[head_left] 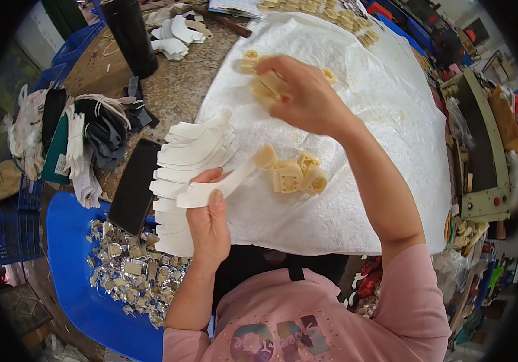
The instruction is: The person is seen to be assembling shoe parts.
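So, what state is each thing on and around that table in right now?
Left hand, gripping
White curved strip, held; whether joined to the cream piece at its tip is unclear
Right hand, blurred; its grip is unclear
White strip pile, fanned and overlapping
Cream cluster, loosely bunched
White sheet, spread out, wrinkled
Black slab, dark-faced
Black cylinder, upright
Blue tub, open
Small shiny pieces, heaped in the tub
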Demonstrator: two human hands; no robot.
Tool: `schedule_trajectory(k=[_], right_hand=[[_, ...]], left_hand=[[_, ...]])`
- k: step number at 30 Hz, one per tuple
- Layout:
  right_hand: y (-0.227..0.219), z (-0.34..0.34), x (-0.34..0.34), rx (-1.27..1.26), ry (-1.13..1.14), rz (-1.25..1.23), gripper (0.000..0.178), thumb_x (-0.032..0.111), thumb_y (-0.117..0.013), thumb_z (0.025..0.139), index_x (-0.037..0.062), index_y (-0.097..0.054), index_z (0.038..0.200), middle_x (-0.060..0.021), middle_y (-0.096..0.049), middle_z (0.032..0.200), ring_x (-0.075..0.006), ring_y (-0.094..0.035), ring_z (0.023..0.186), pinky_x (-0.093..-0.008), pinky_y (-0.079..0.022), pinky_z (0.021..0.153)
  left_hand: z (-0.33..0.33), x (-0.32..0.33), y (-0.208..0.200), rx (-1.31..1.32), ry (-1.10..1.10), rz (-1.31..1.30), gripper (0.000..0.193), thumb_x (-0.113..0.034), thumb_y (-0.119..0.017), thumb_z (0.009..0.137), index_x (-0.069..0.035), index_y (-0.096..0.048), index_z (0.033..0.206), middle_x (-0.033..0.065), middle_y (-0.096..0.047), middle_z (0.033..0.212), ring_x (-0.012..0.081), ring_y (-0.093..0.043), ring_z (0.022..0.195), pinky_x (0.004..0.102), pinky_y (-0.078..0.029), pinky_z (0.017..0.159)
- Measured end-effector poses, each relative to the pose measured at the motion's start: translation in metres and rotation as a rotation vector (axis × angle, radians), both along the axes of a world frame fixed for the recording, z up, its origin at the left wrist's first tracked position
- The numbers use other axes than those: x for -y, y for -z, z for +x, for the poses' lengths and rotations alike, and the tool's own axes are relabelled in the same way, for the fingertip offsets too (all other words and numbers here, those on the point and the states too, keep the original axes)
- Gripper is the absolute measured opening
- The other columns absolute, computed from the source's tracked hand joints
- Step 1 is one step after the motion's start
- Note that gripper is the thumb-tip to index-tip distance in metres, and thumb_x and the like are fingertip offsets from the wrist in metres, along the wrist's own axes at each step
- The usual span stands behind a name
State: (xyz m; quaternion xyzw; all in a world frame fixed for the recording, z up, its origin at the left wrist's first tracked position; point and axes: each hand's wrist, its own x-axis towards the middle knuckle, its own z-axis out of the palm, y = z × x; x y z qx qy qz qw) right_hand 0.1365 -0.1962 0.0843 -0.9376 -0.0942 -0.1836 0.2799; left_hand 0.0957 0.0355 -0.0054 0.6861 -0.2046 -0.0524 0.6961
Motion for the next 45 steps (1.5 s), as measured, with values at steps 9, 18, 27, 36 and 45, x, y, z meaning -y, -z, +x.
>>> schedule_trajectory(k=[9, 18, 27, 36, 45], right_hand=[[0.037, -0.158, 0.030, -0.146, 0.266, 0.114, 0.041, -0.007, -0.061, 0.065, 0.0020, -0.055, 0.104, -0.0126, -0.058, 0.105, -0.0281, -0.061, 0.089, -0.0331, -0.051, 0.070], [0.080, -0.183, 0.015, -0.173, 0.265, -0.014, 0.052, -0.010, -0.056, 0.068, 0.0089, -0.056, 0.116, -0.0156, -0.042, 0.130, -0.0362, -0.041, 0.116, -0.0391, -0.042, 0.096], [0.079, -0.187, 0.002, -0.072, 0.355, -0.047, 0.054, 0.002, -0.067, 0.063, 0.0134, -0.059, 0.116, -0.0139, -0.039, 0.131, -0.0346, -0.037, 0.118, -0.0464, -0.032, 0.096], [0.079, -0.164, -0.012, 0.014, 0.298, -0.242, 0.050, 0.000, -0.065, 0.063, 0.0127, -0.060, 0.111, -0.0032, -0.055, 0.108, -0.0219, -0.048, 0.103, -0.0480, -0.024, 0.095], [0.074, -0.169, -0.008, -0.013, 0.272, -0.103, 0.053, -0.005, -0.058, 0.062, 0.0099, -0.058, 0.113, -0.0052, -0.056, 0.101, -0.0231, -0.049, 0.100, -0.0475, -0.022, 0.096]], left_hand=[[-0.005, 0.042, -0.021, 0.096, 0.151, -0.037, 0.040, -0.025, -0.034, 0.099, 0.006, -0.057, 0.110, 0.0121, -0.062, 0.101, 0.0149, -0.054, 0.094, 0.0285, -0.039, 0.087], [0.025, 0.107, 0.008, 0.119, 0.116, 0.338, 0.050, -0.034, -0.039, 0.097, 0.006, -0.063, 0.078, 0.0202, -0.060, 0.064, 0.0214, -0.059, 0.064, 0.0349, -0.042, 0.059], [0.032, 0.104, -0.015, -0.543, 0.022, -0.242, 0.047, -0.032, -0.033, 0.100, 0.003, -0.064, 0.097, -0.0015, -0.038, 0.063, 0.0104, -0.039, 0.054, 0.0272, -0.038, 0.054], [0.049, 0.118, 0.006, -0.295, -0.087, 0.219, 0.044, -0.031, -0.039, 0.098, 0.004, -0.061, 0.083, 0.0070, -0.056, 0.066, 0.0168, -0.054, 0.059, 0.0325, -0.044, 0.058], [0.039, 0.111, -0.003, 0.089, -0.145, 0.198, 0.049, -0.033, -0.040, 0.097, 0.005, -0.061, 0.073, 0.0137, -0.063, 0.066, 0.0208, -0.064, 0.066, 0.0338, -0.046, 0.059]])
